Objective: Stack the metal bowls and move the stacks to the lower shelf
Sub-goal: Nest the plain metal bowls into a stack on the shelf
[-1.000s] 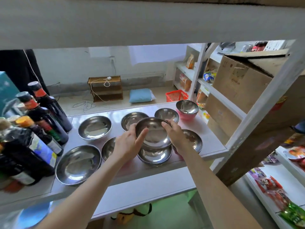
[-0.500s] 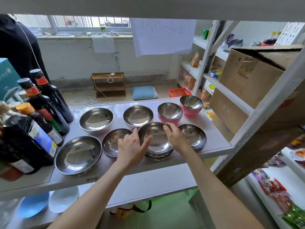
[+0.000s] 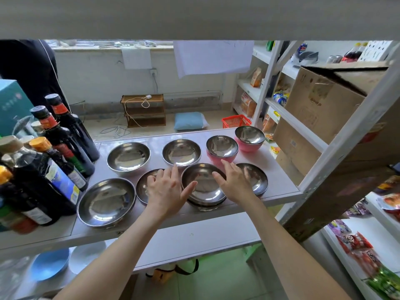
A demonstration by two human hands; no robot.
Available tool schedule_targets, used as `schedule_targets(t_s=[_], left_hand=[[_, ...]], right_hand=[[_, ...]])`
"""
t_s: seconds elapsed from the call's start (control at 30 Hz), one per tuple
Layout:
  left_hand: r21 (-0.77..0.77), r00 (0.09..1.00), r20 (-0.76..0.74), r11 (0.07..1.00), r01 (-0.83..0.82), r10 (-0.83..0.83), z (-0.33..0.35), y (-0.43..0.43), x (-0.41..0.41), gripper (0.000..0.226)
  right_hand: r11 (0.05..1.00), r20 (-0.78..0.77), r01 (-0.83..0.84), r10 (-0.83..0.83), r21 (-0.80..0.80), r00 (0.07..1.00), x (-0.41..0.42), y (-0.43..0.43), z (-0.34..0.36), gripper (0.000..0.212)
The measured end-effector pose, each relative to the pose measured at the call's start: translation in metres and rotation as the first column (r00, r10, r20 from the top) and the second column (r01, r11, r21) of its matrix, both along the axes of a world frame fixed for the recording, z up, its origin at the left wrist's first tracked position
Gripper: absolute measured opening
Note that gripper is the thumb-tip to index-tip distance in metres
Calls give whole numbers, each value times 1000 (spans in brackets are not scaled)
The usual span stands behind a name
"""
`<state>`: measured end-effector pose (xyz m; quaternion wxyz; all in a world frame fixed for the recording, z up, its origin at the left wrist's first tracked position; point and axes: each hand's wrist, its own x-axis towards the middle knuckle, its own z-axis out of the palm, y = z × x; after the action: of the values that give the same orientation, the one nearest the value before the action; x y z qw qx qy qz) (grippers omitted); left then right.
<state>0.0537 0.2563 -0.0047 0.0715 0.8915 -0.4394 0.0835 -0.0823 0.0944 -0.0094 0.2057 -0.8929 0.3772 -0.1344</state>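
Stack: nested metal bowls (image 3: 203, 187) sit at the shelf (image 3: 279, 180) front edge.
Left hand (image 3: 166, 191): fingers spread, loose beside the stack's left rim, gripping nothing.
Right hand (image 3: 236, 182): open at the stack's right rim, over a shallow bowl (image 3: 257, 178).
Pink bowls (image 3: 223, 150): behind the stack.
Bottles (image 3: 54, 161): far left of it.

Soft daylight from the window ledge (image 3: 104, 45) at the back fills the room; the round steel bowls (image 3: 181, 152) carry pale glare. Wide-angle bending curves the white shelf frame (image 3: 355, 135); packets (image 3: 385, 282) at lower right blur.
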Motion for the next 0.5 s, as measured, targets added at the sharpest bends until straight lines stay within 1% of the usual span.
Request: schedule_targets(t_s=[0.13,0.33,0.5], left_hand=[[-29,999,40,999,35,-34,16,9,7,93],[-18,989,127,997,76,-73,45,16,17,88],[6,977,192,996,88,-88,70,10,24,85]], right_hand=[[988,-49,-39,32,-150,998,-13,2,18,69],[926,-134,-120,77,-358,988,-22,2,54,75],[869,-122,-155,110,-469,986,-17,-1,87,79]])
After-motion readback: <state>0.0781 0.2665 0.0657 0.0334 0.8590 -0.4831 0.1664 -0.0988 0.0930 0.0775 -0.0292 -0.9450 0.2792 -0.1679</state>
